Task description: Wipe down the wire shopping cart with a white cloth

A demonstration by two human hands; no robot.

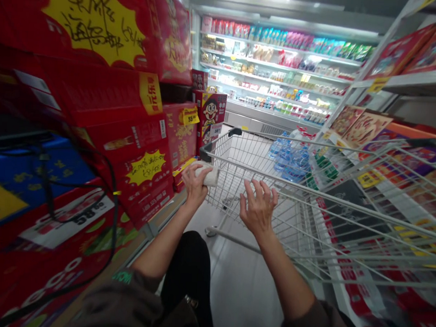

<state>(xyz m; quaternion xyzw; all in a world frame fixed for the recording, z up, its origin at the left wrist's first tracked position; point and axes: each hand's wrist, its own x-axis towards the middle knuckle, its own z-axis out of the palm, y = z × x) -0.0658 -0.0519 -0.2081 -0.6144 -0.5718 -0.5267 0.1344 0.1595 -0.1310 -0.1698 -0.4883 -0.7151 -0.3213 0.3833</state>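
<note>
My left hand [196,183] is closed around a white roll-like bundle [212,176], which looks like paper or cloth; its exact kind is unclear. Beside it is the near corner of a wire shopping cart [239,165], and I cannot tell whether the bundle touches the wires. Fingers spread and slightly bent, my right hand [258,207] is raised in front of the cart's side and holds nothing. Only floor and wire mesh show behind it.
Stacked red drink cartons [133,146] line the left side, with a dark cable [114,212] hanging before them. Large water bottles [293,159] stand beyond the cart. Shelves of boxed goods [379,136] run along the right. A lit refrigerated display [278,65] spans the back.
</note>
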